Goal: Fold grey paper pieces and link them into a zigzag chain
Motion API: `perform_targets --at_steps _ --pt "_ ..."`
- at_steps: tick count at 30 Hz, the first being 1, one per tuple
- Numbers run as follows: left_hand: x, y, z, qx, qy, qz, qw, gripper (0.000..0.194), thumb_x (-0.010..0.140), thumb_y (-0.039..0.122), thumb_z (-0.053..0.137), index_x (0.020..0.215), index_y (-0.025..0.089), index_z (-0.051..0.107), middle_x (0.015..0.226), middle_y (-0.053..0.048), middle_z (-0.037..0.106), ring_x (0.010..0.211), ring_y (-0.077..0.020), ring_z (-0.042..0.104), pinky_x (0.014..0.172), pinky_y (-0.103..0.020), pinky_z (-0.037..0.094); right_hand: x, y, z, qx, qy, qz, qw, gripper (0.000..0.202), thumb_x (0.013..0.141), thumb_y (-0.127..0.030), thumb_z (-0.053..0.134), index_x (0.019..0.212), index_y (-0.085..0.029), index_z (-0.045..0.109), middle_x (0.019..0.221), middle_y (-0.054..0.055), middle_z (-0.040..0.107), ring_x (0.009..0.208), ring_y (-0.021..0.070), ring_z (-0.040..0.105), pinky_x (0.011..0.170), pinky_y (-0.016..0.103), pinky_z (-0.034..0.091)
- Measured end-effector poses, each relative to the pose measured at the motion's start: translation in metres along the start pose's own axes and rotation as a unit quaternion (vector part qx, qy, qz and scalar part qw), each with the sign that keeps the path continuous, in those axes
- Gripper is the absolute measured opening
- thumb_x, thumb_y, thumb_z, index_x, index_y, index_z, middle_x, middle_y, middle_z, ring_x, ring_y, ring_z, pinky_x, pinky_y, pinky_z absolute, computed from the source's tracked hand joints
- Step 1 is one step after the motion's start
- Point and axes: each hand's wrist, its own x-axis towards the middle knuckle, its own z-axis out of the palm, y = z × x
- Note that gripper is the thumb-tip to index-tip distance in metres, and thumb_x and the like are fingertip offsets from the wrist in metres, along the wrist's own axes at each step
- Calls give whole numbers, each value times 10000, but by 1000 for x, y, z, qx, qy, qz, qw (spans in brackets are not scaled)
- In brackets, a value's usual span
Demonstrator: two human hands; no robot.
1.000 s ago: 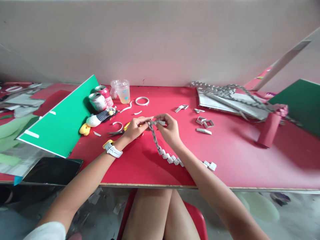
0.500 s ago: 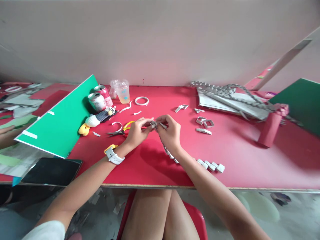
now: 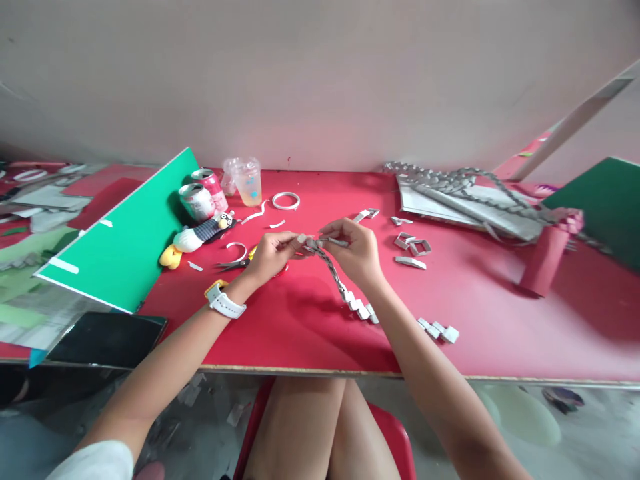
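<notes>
Your L hand (image 3: 273, 253) & R hand (image 3: 357, 250) pinch shut on the grey folded-paper link chain (image 3: 345, 293) mid-worktop, tail trailing to front edge; loose grey paper links (image 3: 415, 247) still unjoined.

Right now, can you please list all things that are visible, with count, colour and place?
paper chain: one, grey, held up at its top end, trailing onto the table
table: one, red, front
loose links: several, grey, right of the hands
cans: two, red-silver, back left
plastic cup: one, clear, by the cans
board: one, green, left
pliers: one, yellow handles, beside the left hand
left hand: pinches the chain top
right hand: pinches the chain top
</notes>
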Motion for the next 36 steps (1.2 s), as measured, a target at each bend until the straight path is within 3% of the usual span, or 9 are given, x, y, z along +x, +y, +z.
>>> perform_targets --at_steps 4,9,14,19,24,31,34,36 --pt "4 -2 -10 23 -23 -3 999 389 721 475 772 883 123 739 807 -86 750 736 -204 723 724 -334 616 3 2 -4 -47 -42 -24 998 170 672 -114 615 802 -200 683 753 7 718 715 172 664 659 283 483" --pt "7 -9 -18 109 -68 67 990 306 793 406 721 914 125 733 878 -99 754 761 -187 720 697 -285 590 1 3 -3 -87 -47 -35 994 203 670 -98 619 830 -198 695 762 1 727 715 158 667 667 257 483" --pt "5 -11 -22 301 -74 185 933 131 896 245 586 924 165 685 852 -47 739 738 -142 687 669 -239 518 2 5 -3 -108 -65 -26 992 196 678 -106 623 831 -203 697 768 -4 726 680 147 653 647 250 478" --pt "3 -17 -20 366 -96 153 913 109 917 165 493 964 187 588 830 -10 726 749 -147 699 631 -221 481 3 17 -1 -110 -67 -36 991 181 679 -118 616 822 -201 689 769 0 719 696 145 634 663 251 469" --pt "4 -30 -15 315 -74 125 938 78 909 179 502 893 188 578 815 -5 730 748 -147 707 642 -222 502 -2 33 5 -43 -27 -11 999 78 681 -190 620 745 -194 664 714 2 685 657 142 596 648 265 454" --pt "5 -45 -6 120 -29 85 989 151 854 267 596 925 143 645 861 -59 748 749 -183 732 716 -307 611 -5 39 4 136 9 144 980 152 577 -224 736 698 -175 658 700 3 674 650 138 605 653 272 489" --pt "6 -47 -5 65 -28 61 996 242 814 338 668 922 121 675 840 -69 750 727 -187 731 731 -334 626 1 40 -5 166 -56 173 969 187 583 -236 760 732 -170 670 718 4 679 663 133 621 691 285 511" --pt "6 -47 -5 60 -32 58 996 258 794 343 693 914 115 687 835 -75 751 724 -188 729 728 -335 626 6 39 -13 124 -113 161 973 186 617 -253 753 771 -164 701 738 15 693 680 137 634 720 297 518"
